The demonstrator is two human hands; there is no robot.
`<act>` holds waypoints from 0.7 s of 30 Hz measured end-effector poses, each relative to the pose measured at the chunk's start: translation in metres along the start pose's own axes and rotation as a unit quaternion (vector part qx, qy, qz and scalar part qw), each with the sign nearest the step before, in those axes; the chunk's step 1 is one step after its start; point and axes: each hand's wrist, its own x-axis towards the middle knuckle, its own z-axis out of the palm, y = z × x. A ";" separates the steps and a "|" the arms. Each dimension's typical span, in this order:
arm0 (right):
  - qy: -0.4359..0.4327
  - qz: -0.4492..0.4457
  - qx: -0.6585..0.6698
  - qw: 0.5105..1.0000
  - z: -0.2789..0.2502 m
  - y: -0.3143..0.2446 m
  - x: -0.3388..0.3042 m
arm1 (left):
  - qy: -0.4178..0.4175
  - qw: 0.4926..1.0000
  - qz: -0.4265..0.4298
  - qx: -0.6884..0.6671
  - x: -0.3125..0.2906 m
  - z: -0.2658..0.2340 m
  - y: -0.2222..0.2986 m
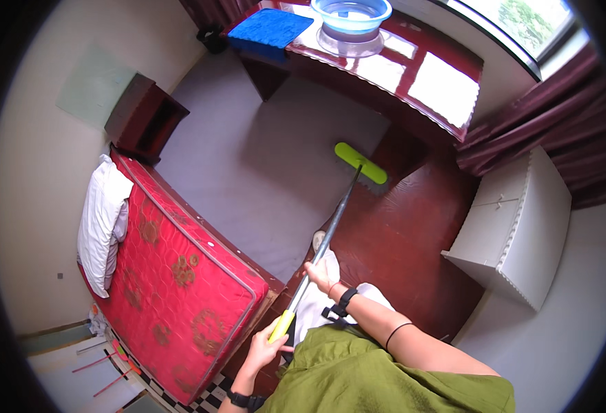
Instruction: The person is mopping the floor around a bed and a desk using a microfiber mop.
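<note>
I hold a flat mop by its long pole (342, 212), which slants away from me to a lime-green mop head (360, 163). My left hand (265, 351) is closed round the yellow grip at the near end. Further up, my right hand (322, 277) is wrapped round the grey part of the pole. The mop head is over the border between the grey floor covering (248, 148) and the dark red floor (402, 227), close to the desk's base. A pale fringe shows along its near edge. My foot in a light shoe (319, 239) is beside the pole.
On the left is a red mattress (179, 268) with a white pillow (103, 227), a dark nightstand (144, 118) beyond it. A glossy desk (378, 72) at the back bears a blue basin (352, 15) and a blue towel (268, 26). White cabinet (509, 213) and dark curtain (544, 131) stand right.
</note>
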 end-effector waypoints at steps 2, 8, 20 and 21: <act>-0.022 0.021 -0.052 0.998 -0.014 -0.034 0.029 | -0.037 0.998 -0.039 -0.034 0.039 -0.011 -0.004; 0.065 0.009 -0.030 0.997 -0.084 -0.092 0.156 | -0.077 0.996 0.016 -0.036 0.178 0.042 0.077; -0.033 0.107 -0.113 0.987 -0.010 -0.093 0.135 | 0.024 0.988 -0.048 0.148 0.135 -0.049 0.096; -0.069 0.117 -0.115 0.984 0.006 -0.092 0.124 | 0.065 0.984 -0.059 0.153 0.122 -0.061 0.089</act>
